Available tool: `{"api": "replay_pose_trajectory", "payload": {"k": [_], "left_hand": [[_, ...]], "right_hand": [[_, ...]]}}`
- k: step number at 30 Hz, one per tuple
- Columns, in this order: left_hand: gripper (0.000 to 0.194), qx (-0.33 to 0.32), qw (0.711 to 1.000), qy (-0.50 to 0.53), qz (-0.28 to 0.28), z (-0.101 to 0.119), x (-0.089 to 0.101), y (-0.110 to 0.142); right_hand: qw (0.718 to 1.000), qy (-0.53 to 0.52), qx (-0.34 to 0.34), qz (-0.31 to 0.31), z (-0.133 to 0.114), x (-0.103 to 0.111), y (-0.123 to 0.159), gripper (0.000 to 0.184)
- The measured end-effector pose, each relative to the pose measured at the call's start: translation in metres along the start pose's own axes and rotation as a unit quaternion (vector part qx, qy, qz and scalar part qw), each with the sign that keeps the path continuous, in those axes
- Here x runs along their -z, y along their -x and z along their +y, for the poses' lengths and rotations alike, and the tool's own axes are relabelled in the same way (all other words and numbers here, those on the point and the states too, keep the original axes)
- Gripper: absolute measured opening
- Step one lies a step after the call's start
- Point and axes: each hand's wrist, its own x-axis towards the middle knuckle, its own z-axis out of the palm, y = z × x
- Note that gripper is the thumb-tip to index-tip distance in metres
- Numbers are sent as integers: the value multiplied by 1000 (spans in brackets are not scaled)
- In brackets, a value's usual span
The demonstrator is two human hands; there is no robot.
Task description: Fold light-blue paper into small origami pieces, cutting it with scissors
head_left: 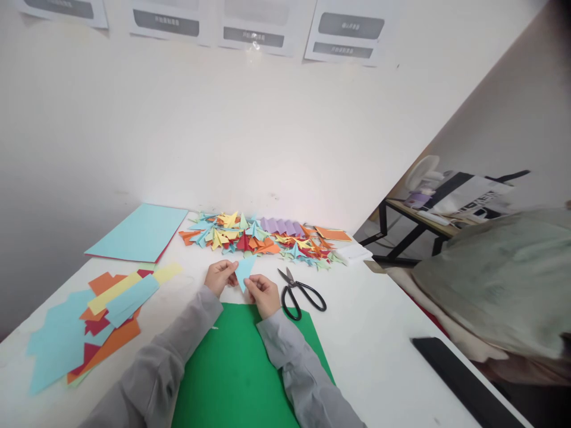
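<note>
Both hands hold one small light-blue piece of folded paper (245, 270), triangular in outline, just above the far edge of a green sheet (236, 362). My left hand (219, 277) pinches its left corner between thumb and fingers. At the lower right edge, my right hand (264, 294) grips it between thumb and forefinger. Black-handled scissors (298, 291) lie to the right of my right hand, blades slightly apart, with one handle loop over the green sheet. Beyond my hands, a heap of small folded paper shapes (218, 238) in several colours lies along the wall.
Coloured paper scraps (107, 321) are piled at the left. Large light-blue sheets (140, 232) lie at the back left. A pleated purple paper (282, 226) and orange paper (334, 234) rest near the wall. A black strip (464, 380) lies along the right edge.
</note>
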Motion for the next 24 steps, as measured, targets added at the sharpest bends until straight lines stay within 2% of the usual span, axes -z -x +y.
{"api": "replay_pose_trajectory", "payload": {"k": [3,6,8,11,18,24], "left_hand": [[30,-24,999,-24,11,0,-3,1],[49,-54,998,-33,13,-1,-7,4],[55,-50,998,-34,-4,-1,-9,6],[56,-30,999,-33,-19,-1,-11,7],[50,-27,999,-19,13,2,-11,7],[52,7,999,53,3,-2,-6,3]], "right_hand": [[998,28,27,43,3,2,-1,22],[992,72,63,85,7,3,0,21],[987,97,84,94,9,4,0,20],[987,108,86,84,10,4,1,20],[991,99,75,50,8,1,2,19],[996,52,41,53,2,-1,2,21]]}}
